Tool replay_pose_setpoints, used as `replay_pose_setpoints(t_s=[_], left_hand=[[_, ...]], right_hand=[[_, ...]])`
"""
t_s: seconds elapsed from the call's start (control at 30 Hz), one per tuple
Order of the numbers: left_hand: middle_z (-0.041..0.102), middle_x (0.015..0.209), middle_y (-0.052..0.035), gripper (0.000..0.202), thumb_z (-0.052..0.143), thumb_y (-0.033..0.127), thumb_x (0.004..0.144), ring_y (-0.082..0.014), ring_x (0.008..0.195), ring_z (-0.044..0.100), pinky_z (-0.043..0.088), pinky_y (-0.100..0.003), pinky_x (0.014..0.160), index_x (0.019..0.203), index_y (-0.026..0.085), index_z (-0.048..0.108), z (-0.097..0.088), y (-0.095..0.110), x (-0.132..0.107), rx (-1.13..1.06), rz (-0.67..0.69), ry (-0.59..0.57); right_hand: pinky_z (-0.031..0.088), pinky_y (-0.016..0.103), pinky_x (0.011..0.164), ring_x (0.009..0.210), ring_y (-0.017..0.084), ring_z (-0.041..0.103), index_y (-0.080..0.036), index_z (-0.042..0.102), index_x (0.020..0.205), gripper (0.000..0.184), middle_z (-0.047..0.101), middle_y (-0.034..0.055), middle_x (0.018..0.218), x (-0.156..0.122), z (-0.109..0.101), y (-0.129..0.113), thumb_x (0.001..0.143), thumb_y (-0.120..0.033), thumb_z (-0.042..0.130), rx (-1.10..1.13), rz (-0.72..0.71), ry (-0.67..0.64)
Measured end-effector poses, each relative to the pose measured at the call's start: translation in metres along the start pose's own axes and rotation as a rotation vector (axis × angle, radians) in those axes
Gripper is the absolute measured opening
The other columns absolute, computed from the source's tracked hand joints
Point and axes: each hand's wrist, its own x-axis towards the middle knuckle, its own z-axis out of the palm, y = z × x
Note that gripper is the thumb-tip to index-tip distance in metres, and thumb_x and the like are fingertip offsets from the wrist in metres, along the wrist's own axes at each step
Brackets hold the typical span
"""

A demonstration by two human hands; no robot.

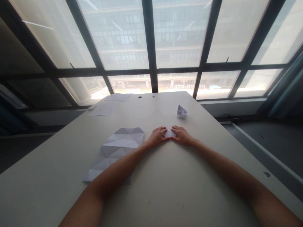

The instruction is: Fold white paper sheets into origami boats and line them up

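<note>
Nearest on the pale worktop (pixel 165 189), a creased sheet of paper (pixel 118 148) lies flat just left of the left hand (pixel 157 137). The left hand and the right hand (pixel 182 136) lie palm-down side by side, fingers flat and pressing on a small folded paper piece (pixel 169 133) between them, neither grip closed around it. Beyond the right hand stands a folded paper boat (pixel 181 111), and loose paper sheets (pixel 109 105) lie at the far left edge.
</note>
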Motion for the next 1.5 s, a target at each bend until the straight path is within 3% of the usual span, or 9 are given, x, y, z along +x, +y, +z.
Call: replay_pose_setpoints(t_s=[0.2, 0.33, 0.47, 0.63, 0.77, 0.93, 1.1, 1.3, 1.5], left_hand=[[0.056, 0.143, -0.0146, 0.064, 0.064, 0.062, 0.088, -0.0301, 0.134, 0.049, 0.034, -0.041, 0.115, 0.135, 0.018, 0.061, 0.003, -0.004, 0.0, 0.015, 0.03, -0.002], [0.057, 0.142, -0.0131, 0.062, 0.067, 0.059, 0.087, -0.0303, 0.134, 0.049, 0.034, -0.043, 0.115, 0.134, 0.02, 0.062, 0.005, -0.008, 0.0, 0.001, 0.035, 0.006], [0.057, 0.142, -0.0112, 0.06, 0.069, 0.057, 0.085, -0.0295, 0.133, 0.05, 0.034, -0.042, 0.115, 0.133, 0.021, 0.063, 0.007, -0.009, 0.001, -0.021, 0.025, 0.002], [0.059, 0.14, -0.0107, 0.06, 0.073, 0.057, 0.082, -0.0283, 0.131, 0.052, 0.035, -0.04, 0.114, 0.13, 0.022, 0.065, 0.008, -0.007, 0.002, -0.032, 0.011, 0.026], [0.061, 0.138, -0.0099, 0.057, 0.073, 0.056, 0.082, -0.0273, 0.13, 0.054, 0.035, -0.039, 0.114, 0.128, 0.022, 0.067, 0.007, -0.004, 0.001, -0.037, -0.003, 0.038], [0.061, 0.137, -0.0101, 0.053, 0.072, 0.054, 0.084, -0.027, 0.129, 0.054, 0.036, -0.039, 0.113, 0.126, 0.022, 0.068, 0.004, -0.002, 0.001, -0.038, 0.004, 0.029], [0.062, 0.136, -0.0095, 0.053, 0.074, 0.052, 0.083, -0.0275, 0.129, 0.054, 0.037, -0.04, 0.113, 0.126, 0.022, 0.067, 0.001, 0.0, 0.0, -0.049, 0.008, 0.035], [0.068, 0.122, -0.0103, 0.054, 0.077, 0.047, 0.08, -0.0278, 0.116, 0.062, 0.043, -0.04, 0.105, 0.125, 0.02, 0.064, -0.003, 0.004, -0.001, -0.119, -0.02, 0.069], [0.073, 0.104, -0.0067, 0.045, 0.072, 0.046, 0.082, -0.0229, 0.092, 0.066, 0.05, -0.033, 0.085, 0.118, 0.018, 0.068, -0.007, 0.005, 0.002, -0.479, -0.054, 0.11]], right_hand=[[0.027, 0.048, 0.116, 0.143, 0.032, 0.037, -0.015, 0.057, 0.136, 0.058, 0.047, 0.0186, 0.151, -0.001, -0.003, 0.002, 0.091, -0.052, 0.061, 0.062, -0.009, -0.005], [0.033, 0.043, 0.111, 0.133, 0.03, 0.047, -0.016, 0.061, 0.128, 0.051, 0.056, 0.0176, 0.14, -0.001, -0.007, -0.004, 0.088, -0.047, 0.068, 0.082, -0.026, 0.046], [0.039, 0.039, 0.1, 0.114, 0.028, 0.056, -0.017, 0.064, 0.123, 0.048, 0.064, 0.0145, 0.121, 0.001, -0.012, -0.016, 0.084, -0.043, 0.074, 0.051, 0.136, 0.037], [0.041, 0.033, 0.091, 0.106, 0.025, 0.06, -0.014, 0.066, 0.117, 0.037, 0.066, 0.0152, 0.114, 0.005, -0.017, -0.029, 0.088, -0.037, 0.07, 0.012, 0.338, -0.005], [0.041, 0.033, 0.09, 0.107, 0.025, 0.061, -0.015, 0.067, 0.111, 0.03, 0.069, 0.0139, 0.111, 0.005, -0.019, -0.033, 0.088, -0.034, 0.069, -0.005, 0.389, -0.008], [0.042, 0.032, 0.089, 0.105, 0.025, 0.064, -0.016, 0.065, 0.113, 0.035, 0.07, 0.0126, 0.11, 0.006, -0.018, -0.029, 0.084, -0.034, 0.072, 0.073, 0.441, -0.011], [0.043, 0.031, 0.084, 0.095, 0.023, 0.064, -0.016, 0.066, 0.108, 0.035, 0.07, 0.0107, 0.104, 0.007, -0.011, -0.019, 0.08, -0.034, 0.073, 0.166, 0.42, 0.046], [0.04, 0.026, 0.067, 0.073, 0.016, 0.055, -0.019, 0.058, 0.08, 0.023, 0.063, 0.001, 0.079, 0.008, -0.003, -0.01, 0.074, -0.037, 0.07, 0.378, 0.305, 0.192], [0.035, 0.026, 0.06, 0.064, 0.014, 0.045, -0.019, 0.053, 0.071, 0.028, 0.053, -0.0027, 0.067, 0.007, -0.008, -0.018, 0.077, -0.044, 0.065, 0.629, 0.123, 0.251]])
